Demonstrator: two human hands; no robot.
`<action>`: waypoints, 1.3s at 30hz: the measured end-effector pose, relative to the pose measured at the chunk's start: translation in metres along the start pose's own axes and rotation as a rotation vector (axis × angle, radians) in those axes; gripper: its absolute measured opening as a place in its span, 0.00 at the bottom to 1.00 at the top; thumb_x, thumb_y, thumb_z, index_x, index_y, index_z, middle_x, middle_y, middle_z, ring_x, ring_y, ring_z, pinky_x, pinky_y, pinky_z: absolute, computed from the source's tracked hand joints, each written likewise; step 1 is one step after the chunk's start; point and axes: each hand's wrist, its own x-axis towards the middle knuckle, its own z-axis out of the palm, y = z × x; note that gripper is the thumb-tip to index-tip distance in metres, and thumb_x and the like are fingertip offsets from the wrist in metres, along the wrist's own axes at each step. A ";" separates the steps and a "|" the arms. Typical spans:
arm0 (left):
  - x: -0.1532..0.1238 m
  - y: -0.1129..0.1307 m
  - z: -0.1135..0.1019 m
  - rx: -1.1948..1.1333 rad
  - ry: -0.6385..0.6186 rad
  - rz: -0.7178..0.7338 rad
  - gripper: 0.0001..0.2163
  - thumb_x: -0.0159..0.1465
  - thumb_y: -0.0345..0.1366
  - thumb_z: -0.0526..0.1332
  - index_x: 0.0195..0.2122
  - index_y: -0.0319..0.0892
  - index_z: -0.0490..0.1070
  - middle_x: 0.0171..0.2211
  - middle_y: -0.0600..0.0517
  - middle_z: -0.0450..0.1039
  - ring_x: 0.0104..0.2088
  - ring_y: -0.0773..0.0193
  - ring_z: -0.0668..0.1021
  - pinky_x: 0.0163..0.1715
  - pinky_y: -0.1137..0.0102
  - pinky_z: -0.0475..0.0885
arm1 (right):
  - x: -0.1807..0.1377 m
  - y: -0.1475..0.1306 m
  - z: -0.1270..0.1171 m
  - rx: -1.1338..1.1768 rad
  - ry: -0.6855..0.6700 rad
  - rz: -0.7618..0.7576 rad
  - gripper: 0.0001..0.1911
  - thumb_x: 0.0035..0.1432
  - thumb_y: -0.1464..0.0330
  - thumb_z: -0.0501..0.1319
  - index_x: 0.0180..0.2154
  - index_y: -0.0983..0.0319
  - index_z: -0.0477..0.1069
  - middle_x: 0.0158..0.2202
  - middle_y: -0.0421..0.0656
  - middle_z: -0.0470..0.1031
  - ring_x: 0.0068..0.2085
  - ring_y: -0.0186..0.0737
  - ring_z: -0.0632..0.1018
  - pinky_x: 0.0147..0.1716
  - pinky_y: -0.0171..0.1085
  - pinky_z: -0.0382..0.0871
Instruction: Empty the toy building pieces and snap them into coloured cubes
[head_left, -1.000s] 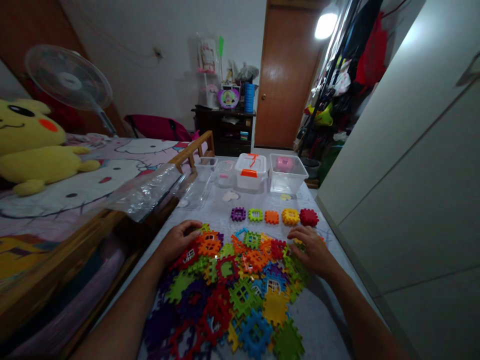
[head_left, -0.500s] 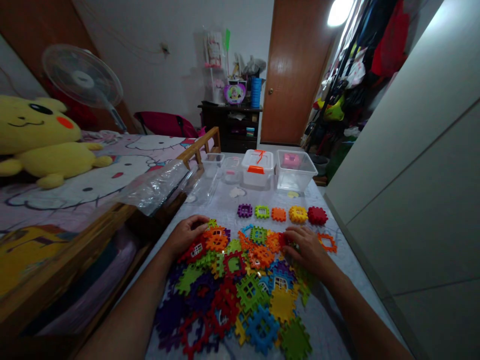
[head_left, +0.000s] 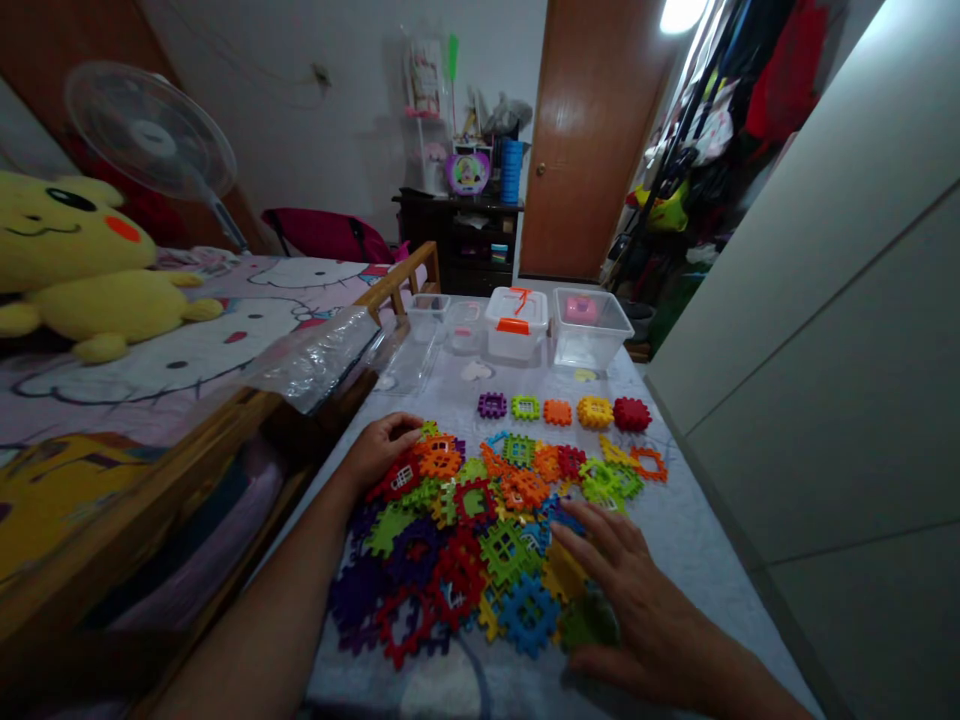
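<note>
A heap of coloured interlocking plastic tiles [head_left: 480, 530] is spread over the table [head_left: 697, 540] in front of me. My left hand [head_left: 382, 452] rests on the heap's far left edge, fingers curled over a red tile and an orange one. My right hand [head_left: 637, 600] lies flat with fingers spread on the near right part of the heap, covering a green tile and a yellow one. Beyond the heap a row of small stacks stands: purple [head_left: 492, 405], green [head_left: 526, 407], orange [head_left: 557, 412], yellow [head_left: 595, 411] and red [head_left: 632, 414].
Clear plastic boxes [head_left: 589, 330] and a white box with an orange latch [head_left: 514, 324] stand at the table's far end. A clear plastic bag [head_left: 315, 355] lies over the wooden bed rail at left. The bed holds a yellow plush toy [head_left: 82, 270]. A white cabinet [head_left: 817, 300] runs along the right.
My right hand has drawn back from the far right of the heap to its near right side and now lies flat. Green and orange tiles it covered show. My left hand has stayed.
</note>
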 end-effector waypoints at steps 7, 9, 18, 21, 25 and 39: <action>-0.001 0.003 0.001 0.052 0.000 0.018 0.18 0.52 0.49 0.64 0.38 0.40 0.75 0.36 0.49 0.78 0.38 0.56 0.78 0.42 0.63 0.72 | -0.004 -0.016 0.040 -0.149 0.057 -0.122 0.40 0.55 0.53 0.62 0.65 0.49 0.50 0.69 0.47 0.47 0.66 0.59 0.52 0.61 0.58 0.46; -0.003 0.006 0.000 0.059 -0.008 0.019 0.18 0.53 0.49 0.63 0.38 0.40 0.74 0.36 0.49 0.78 0.38 0.56 0.78 0.43 0.63 0.72 | 0.003 -0.015 0.040 -0.172 0.096 -0.108 0.38 0.55 0.55 0.62 0.65 0.50 0.53 0.67 0.48 0.52 0.65 0.58 0.54 0.60 0.58 0.48; -0.002 0.010 0.000 0.089 -0.019 0.024 0.17 0.52 0.48 0.63 0.37 0.40 0.74 0.35 0.50 0.77 0.38 0.56 0.78 0.42 0.64 0.72 | 0.016 -0.013 0.035 -0.122 0.153 -0.070 0.26 0.54 0.62 0.62 0.55 0.56 0.65 0.63 0.49 0.60 0.63 0.57 0.57 0.60 0.58 0.49; -0.002 0.011 0.000 0.094 -0.034 0.017 0.17 0.53 0.48 0.62 0.37 0.40 0.74 0.35 0.50 0.77 0.38 0.56 0.78 0.42 0.64 0.72 | 0.018 -0.015 0.033 -0.087 0.167 -0.034 0.21 0.53 0.66 0.62 0.50 0.57 0.68 0.61 0.49 0.61 0.62 0.56 0.58 0.60 0.58 0.50; -0.002 0.009 0.000 0.097 -0.028 0.027 0.19 0.53 0.49 0.63 0.38 0.40 0.74 0.37 0.49 0.77 0.39 0.55 0.78 0.44 0.62 0.71 | 0.023 -0.017 0.028 -0.070 0.200 0.028 0.18 0.54 0.69 0.60 0.48 0.57 0.68 0.60 0.49 0.62 0.62 0.56 0.58 0.59 0.59 0.51; 0.000 0.006 -0.001 0.084 -0.002 0.027 0.18 0.52 0.49 0.64 0.37 0.41 0.75 0.36 0.50 0.78 0.39 0.55 0.78 0.43 0.63 0.71 | 0.032 0.008 0.020 -0.084 0.433 0.200 0.07 0.59 0.71 0.55 0.39 0.58 0.70 0.50 0.49 0.71 0.54 0.53 0.67 0.52 0.56 0.61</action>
